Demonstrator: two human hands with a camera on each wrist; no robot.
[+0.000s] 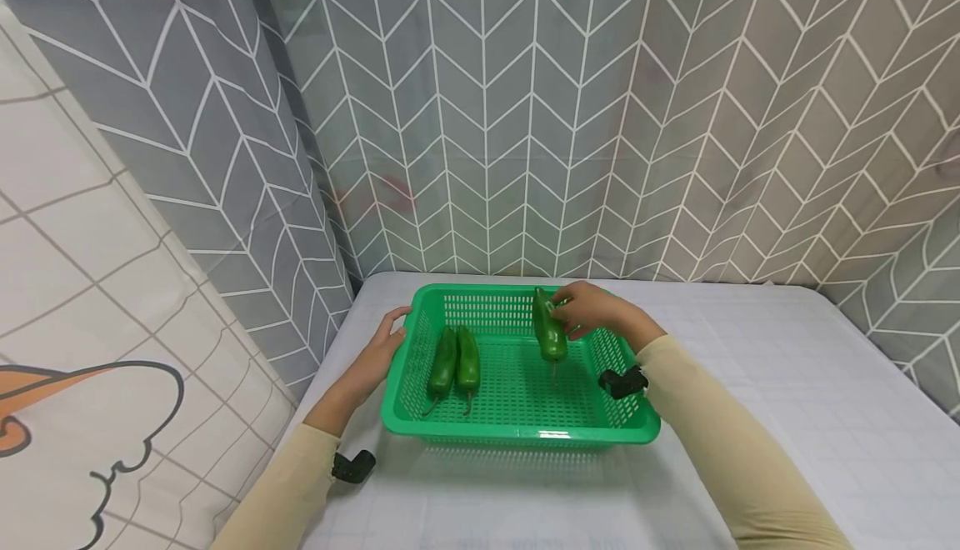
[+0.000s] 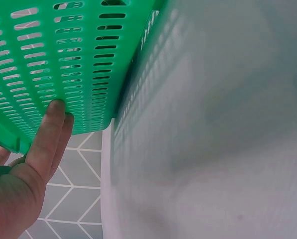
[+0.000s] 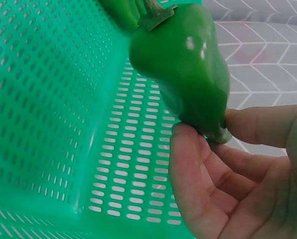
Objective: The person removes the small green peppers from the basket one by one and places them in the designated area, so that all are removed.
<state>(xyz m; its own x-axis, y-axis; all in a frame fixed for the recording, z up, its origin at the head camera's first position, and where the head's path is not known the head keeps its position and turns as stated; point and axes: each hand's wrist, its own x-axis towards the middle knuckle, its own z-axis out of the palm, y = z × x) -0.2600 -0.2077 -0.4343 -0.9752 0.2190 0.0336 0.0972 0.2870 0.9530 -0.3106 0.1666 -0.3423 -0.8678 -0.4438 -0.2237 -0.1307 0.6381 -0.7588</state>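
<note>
A green plastic basket with slotted walls stands on the table. My left hand holds its left rim; in the left wrist view two fingers lie nearly straight against the outer wall, with the thumb side up at the rim. Over the basket's right half, my right hand pinches a long, glossy green pepper near its narrow tip, between thumb and fingers. Its stem points toward me in the head view. Two more green peppers, one beside the other, lie inside the basket at the left.
Under the basket is a table with a pale cloth. A grey chevron-patterned curtain hangs behind the table's far edge. To the left hangs a white sheet with grid lines and a cartoon print. Each wrist carries a small black camera.
</note>
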